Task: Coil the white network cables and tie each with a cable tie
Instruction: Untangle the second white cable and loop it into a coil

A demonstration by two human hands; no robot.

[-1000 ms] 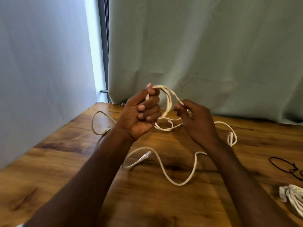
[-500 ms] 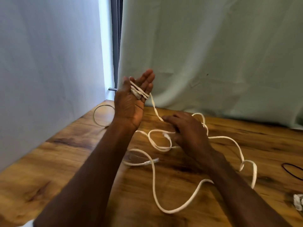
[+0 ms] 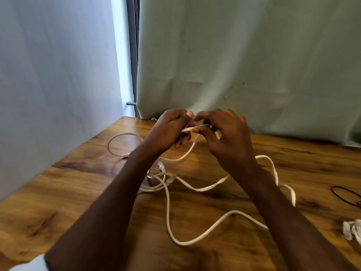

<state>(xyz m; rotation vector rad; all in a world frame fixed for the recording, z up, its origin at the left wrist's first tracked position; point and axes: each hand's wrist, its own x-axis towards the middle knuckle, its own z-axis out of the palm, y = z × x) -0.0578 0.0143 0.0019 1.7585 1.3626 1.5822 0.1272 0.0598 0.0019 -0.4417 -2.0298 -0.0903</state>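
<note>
We are pinching the white network cable (image 3: 187,151) with both our left hand (image 3: 168,132) and right hand (image 3: 224,137); being light and floppy, it seems best gripped near the forming loop.

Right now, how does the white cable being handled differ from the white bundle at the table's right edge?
The white cable sprawls in loose loops across the table; the white bundle lies gathered in a compact clump. Both hands, left hand and right hand, grip the cable; nothing touches the bundle. Both are white.
</note>
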